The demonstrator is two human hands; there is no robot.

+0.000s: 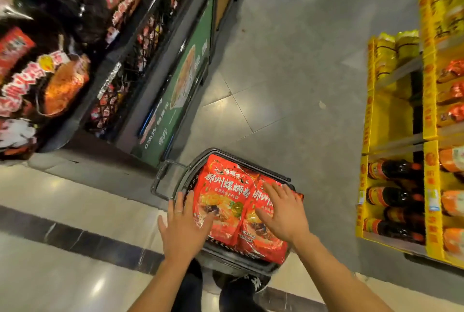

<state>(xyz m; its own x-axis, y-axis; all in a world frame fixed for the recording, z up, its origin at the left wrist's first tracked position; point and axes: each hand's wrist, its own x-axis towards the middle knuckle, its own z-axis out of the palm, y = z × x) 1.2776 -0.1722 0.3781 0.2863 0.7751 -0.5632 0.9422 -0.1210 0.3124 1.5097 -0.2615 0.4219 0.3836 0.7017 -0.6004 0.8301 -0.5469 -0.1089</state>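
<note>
Nearest the wearer, the left hand [183, 226] shows a wide grip, fingers straight and spread, with the thumb on the edge of the left red noodle packet [221, 193]. The right hand [283, 213] also shows a wide grip and lies palm down on the right red noodle packet [263, 244]. Both packets lie side by side, touching, inside a dark shopping basket [236, 259] standing on the grey floor [288, 73]. Beyond, a noodle shelf [50, 80] stands to the left. To the right is a yellow display rack [429, 110] with dark bottles [391, 196].
</note>
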